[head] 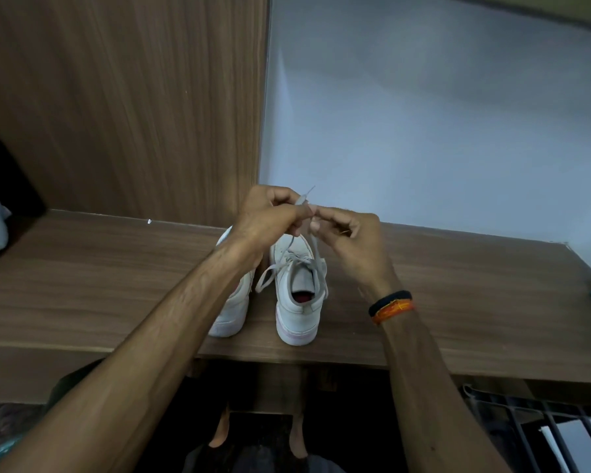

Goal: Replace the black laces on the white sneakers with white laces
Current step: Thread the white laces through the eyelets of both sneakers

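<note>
Both hands, left hand (270, 213) and right hand (350, 233), fingers pinched on thin white flat lace (316, 250) above right-side white leather sneaker (296, 302) on brown wooden desk (458, 302); keep lace taut, untwisted, aim tip at next eyelet below fingers.

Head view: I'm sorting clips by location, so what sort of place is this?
Probably a room at home: a wooden shelf with sneakers on it, a wood-grain panel beside a plain wall, and bare feet below.

Both forearms are bare and sleeveless, the right wrist ringed by a black band (389, 299) and an orange thread bracelet (393, 310).
</note>
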